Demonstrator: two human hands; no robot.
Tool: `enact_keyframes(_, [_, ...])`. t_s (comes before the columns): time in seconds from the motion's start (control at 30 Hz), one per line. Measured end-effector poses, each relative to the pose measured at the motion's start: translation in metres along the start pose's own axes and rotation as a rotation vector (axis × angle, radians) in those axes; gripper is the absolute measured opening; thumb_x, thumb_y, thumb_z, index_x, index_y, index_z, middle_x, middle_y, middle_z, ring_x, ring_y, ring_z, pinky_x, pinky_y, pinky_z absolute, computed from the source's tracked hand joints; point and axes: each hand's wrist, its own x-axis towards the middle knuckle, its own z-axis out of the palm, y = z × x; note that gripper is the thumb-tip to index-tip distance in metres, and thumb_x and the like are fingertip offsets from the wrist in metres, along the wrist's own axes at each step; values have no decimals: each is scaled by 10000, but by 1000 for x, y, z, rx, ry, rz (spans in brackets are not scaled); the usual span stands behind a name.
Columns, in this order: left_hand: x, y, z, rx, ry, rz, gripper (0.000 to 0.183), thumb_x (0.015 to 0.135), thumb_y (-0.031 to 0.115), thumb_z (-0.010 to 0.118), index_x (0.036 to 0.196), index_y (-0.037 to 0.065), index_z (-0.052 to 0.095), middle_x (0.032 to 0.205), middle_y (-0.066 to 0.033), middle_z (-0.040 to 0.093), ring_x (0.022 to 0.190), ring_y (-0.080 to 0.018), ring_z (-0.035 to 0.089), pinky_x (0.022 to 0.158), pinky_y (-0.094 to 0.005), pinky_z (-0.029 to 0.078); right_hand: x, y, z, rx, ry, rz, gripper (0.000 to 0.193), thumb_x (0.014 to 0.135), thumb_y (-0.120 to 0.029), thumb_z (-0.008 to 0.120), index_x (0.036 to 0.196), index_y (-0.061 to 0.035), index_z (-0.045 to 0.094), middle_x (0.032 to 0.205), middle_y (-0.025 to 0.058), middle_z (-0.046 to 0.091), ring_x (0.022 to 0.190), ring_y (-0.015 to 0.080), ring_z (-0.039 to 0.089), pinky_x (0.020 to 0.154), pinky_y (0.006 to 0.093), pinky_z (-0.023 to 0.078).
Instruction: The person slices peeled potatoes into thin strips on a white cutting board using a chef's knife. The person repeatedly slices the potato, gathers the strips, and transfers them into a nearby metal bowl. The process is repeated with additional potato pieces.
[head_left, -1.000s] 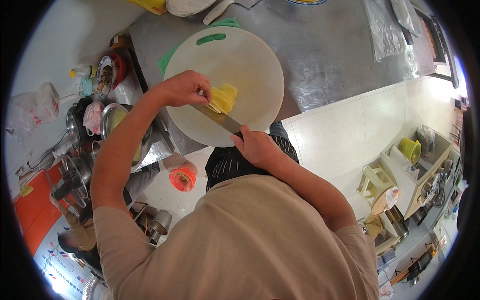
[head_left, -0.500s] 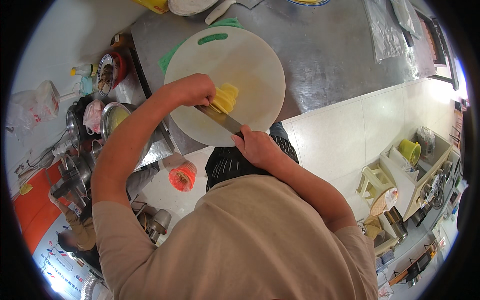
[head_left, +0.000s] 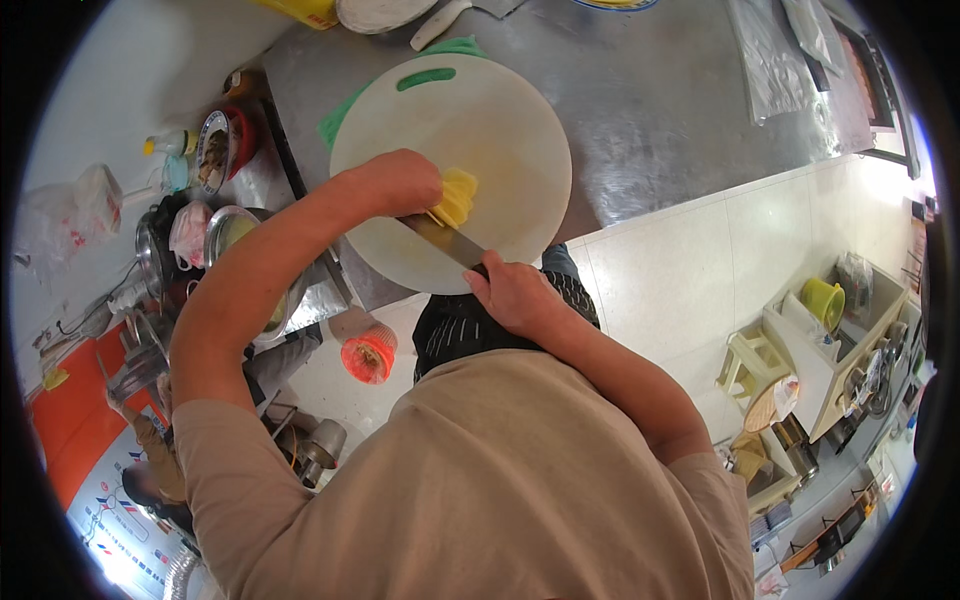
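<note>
A round white cutting board (head_left: 510, 120) lies on the metal table, over a green cloth (head_left: 345, 112). Overlapping thin yellow slices (head_left: 459, 196), perhaps potato, are near its middle. My left hand (head_left: 405, 183) is curled closed against their left side; its fingertips and whatever they grip are hidden. My right hand (head_left: 515, 293) closes around the handle of a kitchen knife (head_left: 445, 240) at the board's near edge. The knife's broad blade slants up and left, its far end running under my left hand, right beside the slices.
Another knife (head_left: 440, 25) lies beyond the board, near a pale round dish (head_left: 380, 12). Metal bowls (head_left: 232, 225) and a red basin (head_left: 242, 140) stand at left. A red basket (head_left: 368, 355) is on the floor. A co-worker (head_left: 160, 460) is at lower left; a stool (head_left: 750, 370) stands right.
My left hand has shifted slightly right, covering more of the slices' left side, and my left elbow has swung outward. The right hand and knife have barely moved.
</note>
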Motion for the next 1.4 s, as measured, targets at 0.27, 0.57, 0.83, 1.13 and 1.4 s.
enact_keyframes(0.27, [1,13,0,-67,9,-30,139,814,171,650,805,47,713,787,-142,685,770,-365,682,691,-485,532,0,-4,-3,-19,-22,29,435,1040,-415,518,1056,20,536,827,290,684,825,488,672,759,572,530])
enact_keyframes(0.57, [-49,25,13,-501,1085,-430,104,863,110,720,884,57,632,852,-99,653,803,-316,661,649,-430,521,1,-5,-5,37,-8,11,404,1056,-363,504,1067,40,541,831,310,676,849,512,650,777,566,512])
enact_keyframes(0.83, [-30,126,132,-610,1242,-638,318,836,37,751,1150,68,707,1178,-140,650,1011,-302,672,852,-383,576,4,-9,-15,-5,-72,96,416,1064,-385,470,1100,22,551,917,323,671,936,520,628,832,569,488])
enact_keyframes(1.13, [-7,124,153,-568,1406,-576,338,810,-3,742,1141,49,698,1182,-139,637,1051,-335,640,889,-416,544,3,-18,-23,-31,-136,180,414,1061,-374,464,1120,26,553,934,333,665,957,526,616,838,549,481])
enact_keyframes(1.4, [-8,122,153,-563,1390,-542,352,791,-5,749,1131,45,671,1183,-150,610,1072,-369,618,906,-442,534,-15,-24,-35,-4,-99,246,367,1040,-332,477,1154,8,558,893,300,674,911,518,630,790,532,490])
